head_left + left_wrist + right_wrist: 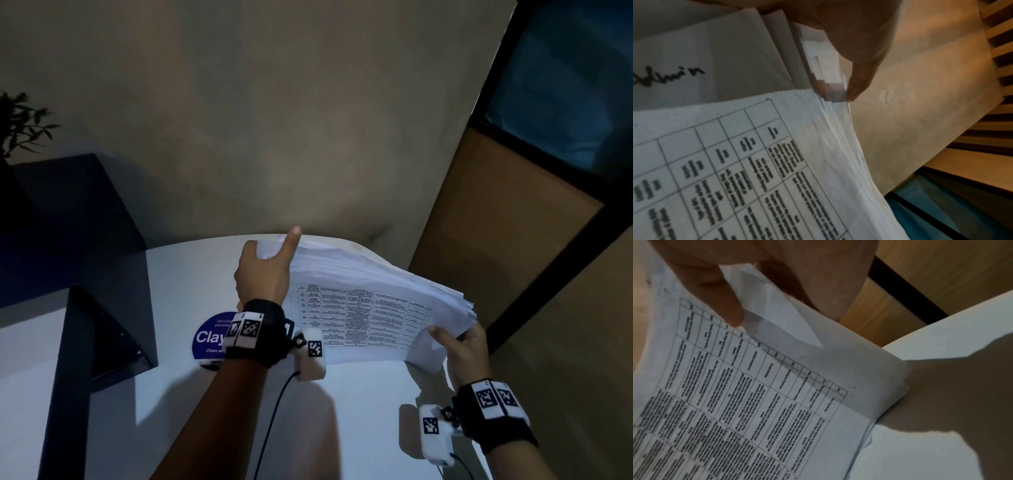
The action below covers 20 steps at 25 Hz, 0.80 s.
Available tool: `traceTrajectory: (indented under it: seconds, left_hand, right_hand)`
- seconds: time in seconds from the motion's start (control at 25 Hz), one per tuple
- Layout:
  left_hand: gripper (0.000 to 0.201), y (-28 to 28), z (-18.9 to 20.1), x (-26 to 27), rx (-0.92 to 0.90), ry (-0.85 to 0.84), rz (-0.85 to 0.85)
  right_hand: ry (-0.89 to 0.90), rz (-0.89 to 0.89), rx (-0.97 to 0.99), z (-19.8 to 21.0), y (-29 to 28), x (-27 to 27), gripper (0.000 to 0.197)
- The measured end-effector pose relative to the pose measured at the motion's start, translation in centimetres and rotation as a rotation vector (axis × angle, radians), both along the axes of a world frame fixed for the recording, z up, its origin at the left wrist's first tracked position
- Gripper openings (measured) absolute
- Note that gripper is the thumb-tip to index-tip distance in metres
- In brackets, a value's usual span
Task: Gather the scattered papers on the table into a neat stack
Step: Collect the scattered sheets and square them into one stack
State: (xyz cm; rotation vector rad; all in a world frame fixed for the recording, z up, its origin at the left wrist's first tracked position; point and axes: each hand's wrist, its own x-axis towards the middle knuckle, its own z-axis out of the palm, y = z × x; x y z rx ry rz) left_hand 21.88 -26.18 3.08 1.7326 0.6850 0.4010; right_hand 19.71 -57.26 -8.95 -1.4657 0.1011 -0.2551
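Note:
A thick stack of white papers [370, 291], its top sheet printed with a table, is held tilted above the white table [178, 274]. My left hand [263, 270] grips the stack's far left corner, thumb raised along the top edge. My right hand [462, 346] pinches the near right corner, thumb on top. In the left wrist view my fingers [857, 68] wrap the edge of the uneven papers [760, 162]; a sheet behind carries handwriting. The right wrist view shows my thumb [723, 305] pressing on the printed sheet [756, 394].
A round blue sticker [210, 337] lies on the table beside my left wrist. A dark box-like object [102, 308] stands at the left, with a plant [20, 123] behind. A wood and dark-framed panel [513, 222] lies right of the table edge.

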Motion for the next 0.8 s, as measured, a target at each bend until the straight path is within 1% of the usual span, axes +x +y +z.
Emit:
traceTrajectory:
  seconds: [0.08,0.12,0.16,0.2,0.28,0.32,0.36,0.48,0.52,0.64,0.68,0.8]
  left_hand:
    - [0.066,-0.2,0.0,0.3,0.022,-0.007,0.018]
    - [0.059,-0.1,-0.2,0.3,0.036,-0.006,0.019]
    - [0.059,0.0,-0.3,0.2,0.046,0.001,0.017]
    - [0.067,0.1,-0.4,0.0,0.043,0.006,0.016]
    - [0.088,0.0,-0.3,0.0,0.016,0.018,0.022]
    - [0.092,-0.1,-0.2,0.0,0.013,0.031,0.031]
    - [0.091,-0.2,-0.2,0.0,0.023,0.039,0.044]
    - [0.065,-0.1,-0.2,0.1,0.055,0.046,0.066]
    - [0.063,0.0,-0.2,0.0,0.041,0.033,0.066]
    - [0.076,-0.4,0.0,-0.1,0.017,0.038,0.043]
    - [0.076,-0.3,0.0,-0.2,0.028,0.048,0.048]
    - [0.060,-0.3,-0.3,0.0,0.010,0.027,0.076]
  right_hand:
    - [0.018,-0.005,-0.001,0.3,0.1,0.0,0.044]
    - [0.026,-0.010,-0.010,0.6,0.2,-0.2,0.042]
    - [0.030,-0.012,-0.017,0.9,0.2,-0.3,0.041]
    - [0.028,-0.009,-0.013,1.0,0.2,-0.4,0.041]
    - [0.029,-0.006,0.004,1.1,0.3,-0.5,0.041]
    - [0.025,-0.006,0.009,1.1,0.3,-0.6,0.041]
    - [0.026,-0.003,0.007,1.2,0.4,-0.7,0.041]
    - [0.025,-0.017,-0.020,1.3,0.4,-0.7,0.042]
    - [0.021,-0.020,-0.029,1.4,0.4,-0.8,0.043]
    - [0.013,-0.019,-0.057,1.6,0.2,-0.7,0.045]
    - [0.013,-0.012,-0.056,1.6,0.4,-0.8,0.045]
    - [0.002,-0.007,-0.065,1.8,0.4,-1.0,0.046]
